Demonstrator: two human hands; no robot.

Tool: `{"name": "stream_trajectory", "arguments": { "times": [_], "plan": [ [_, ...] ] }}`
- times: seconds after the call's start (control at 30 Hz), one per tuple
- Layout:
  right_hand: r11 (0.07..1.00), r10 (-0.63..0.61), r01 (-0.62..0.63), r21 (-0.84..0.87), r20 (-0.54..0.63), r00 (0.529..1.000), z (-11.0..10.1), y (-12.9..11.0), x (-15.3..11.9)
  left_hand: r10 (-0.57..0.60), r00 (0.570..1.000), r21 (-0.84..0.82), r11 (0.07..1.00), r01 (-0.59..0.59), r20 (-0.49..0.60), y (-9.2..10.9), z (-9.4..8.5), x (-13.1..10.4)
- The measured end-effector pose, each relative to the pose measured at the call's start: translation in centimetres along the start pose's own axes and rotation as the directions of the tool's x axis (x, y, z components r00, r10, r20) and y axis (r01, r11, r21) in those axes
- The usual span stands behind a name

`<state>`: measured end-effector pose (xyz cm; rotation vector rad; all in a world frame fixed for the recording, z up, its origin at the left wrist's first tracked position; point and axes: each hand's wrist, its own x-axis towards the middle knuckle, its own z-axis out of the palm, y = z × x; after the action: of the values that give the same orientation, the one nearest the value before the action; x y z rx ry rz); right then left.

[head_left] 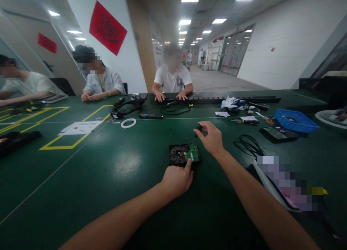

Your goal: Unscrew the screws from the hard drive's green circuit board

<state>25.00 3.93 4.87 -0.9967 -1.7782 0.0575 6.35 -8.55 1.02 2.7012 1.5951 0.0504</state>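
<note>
A hard drive (177, 154) lies on the green table with its green circuit board (193, 150) facing up. My left hand (177, 177) is at the drive's near edge, index finger pressed on the board and the other fingers curled, holding the drive down. In my right hand (210, 136), thumb and fingers are closed around the dark handle of a small screwdriver (200, 127). Its thin shaft points down at the far right part of the board. Whether the tip sits in a screw is too small to tell.
To the right are a black cable (248, 145), another circuit-board drive (279, 133), a blue tray (295, 120) and a screwdriver (248, 122). A white tape roll (128, 123) and papers (80, 128) lie left. Across the table a person (173, 78) rests both hands on a black bar.
</note>
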Motion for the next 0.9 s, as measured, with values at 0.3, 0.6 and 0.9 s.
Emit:
{"name": "stream_trajectory", "arguments": {
  "times": [0.3,0.6,0.9],
  "plan": [
    [0.986,-0.073,0.068,-0.151,-0.025,0.997,-0.1,0.7,-0.2,-0.003,1.0,-0.011,1.0,0.003,0.018,0.0,-0.2,0.1],
    [0.983,-0.09,0.091,-0.161,0.011,0.996,-0.3,0.2,0.1,-0.001,1.0,-0.014,1.0,0.001,0.008,-0.1,0.1,0.1],
    [0.983,-0.093,0.093,-0.159,0.011,0.996,-0.3,-0.1,0.2,-0.001,1.0,-0.008,1.0,0.001,0.015,-0.1,-0.1,0.1]
  ]
}}
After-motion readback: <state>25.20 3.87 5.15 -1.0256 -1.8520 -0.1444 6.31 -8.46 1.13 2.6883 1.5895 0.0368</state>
